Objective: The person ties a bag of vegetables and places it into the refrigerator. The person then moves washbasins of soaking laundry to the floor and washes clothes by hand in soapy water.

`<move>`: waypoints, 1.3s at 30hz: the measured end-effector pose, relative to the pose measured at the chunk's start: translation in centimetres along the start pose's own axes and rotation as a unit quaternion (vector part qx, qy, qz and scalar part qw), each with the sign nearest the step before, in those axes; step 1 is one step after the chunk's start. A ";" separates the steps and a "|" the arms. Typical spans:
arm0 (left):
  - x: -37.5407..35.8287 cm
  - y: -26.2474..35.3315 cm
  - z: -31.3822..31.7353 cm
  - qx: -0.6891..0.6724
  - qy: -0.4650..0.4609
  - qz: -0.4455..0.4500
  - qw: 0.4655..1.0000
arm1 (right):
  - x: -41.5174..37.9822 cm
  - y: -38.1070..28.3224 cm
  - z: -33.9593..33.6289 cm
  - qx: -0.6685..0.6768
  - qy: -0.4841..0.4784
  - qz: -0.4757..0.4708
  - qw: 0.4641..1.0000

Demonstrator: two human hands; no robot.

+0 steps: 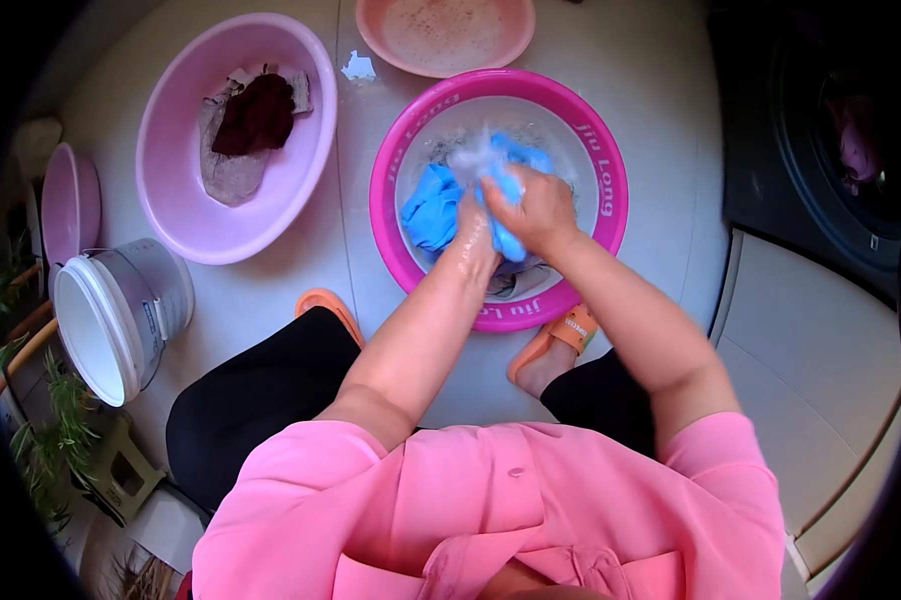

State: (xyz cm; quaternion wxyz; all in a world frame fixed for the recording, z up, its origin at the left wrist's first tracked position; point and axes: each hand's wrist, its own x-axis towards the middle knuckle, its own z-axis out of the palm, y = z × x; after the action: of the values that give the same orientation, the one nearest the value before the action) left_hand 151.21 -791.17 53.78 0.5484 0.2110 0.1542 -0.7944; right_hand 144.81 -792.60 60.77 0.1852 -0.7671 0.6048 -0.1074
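A magenta-rimmed basin (390,235) stands on the floor between my feet, with sudsy water in it. Inside it is a wet blue cloth (432,208), bunched up and topped with white foam (477,157). My right hand (538,212) is closed round the right side of this cloth, fingers curled. Pressed close beside it, my left hand (473,232) grips the cloth from the left; its fingers are partly hidden by cloth and suds. Some darker fabric (515,283) lies in the water below my wrists.
A pink-purple basin (160,190) at the left holds dark red cloth (255,115) and greyish fabric (232,172). Behind is a pink basin (370,25) of sudsy water. A white bucket (160,285) lies tipped at left, near plants (60,430). A dark front-loading washing machine (770,190) stands right.
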 end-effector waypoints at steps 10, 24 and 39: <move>-0.3 -0.5 1.7 0.135 0.067 -0.015 0.989 | 0.6 4.4 0.1 0.000 0.005 0.243 0.970; -1.6 0.7 8.0 -0.057 -0.075 -0.176 0.980 | 0.0 -2.1 -8.2 -0.011 0.013 -0.022 1.000; -2.2 -0.4 3.4 0.170 0.066 0.020 0.983 | -1.6 0.5 0.0 0.037 0.184 -0.067 0.980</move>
State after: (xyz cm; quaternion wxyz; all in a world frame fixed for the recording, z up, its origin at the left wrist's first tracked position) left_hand 150.97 -790.84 57.84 0.5092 0.3563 0.0483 -0.7820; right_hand 143.97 -791.12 60.65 0.0918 -0.7653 0.5716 -0.2814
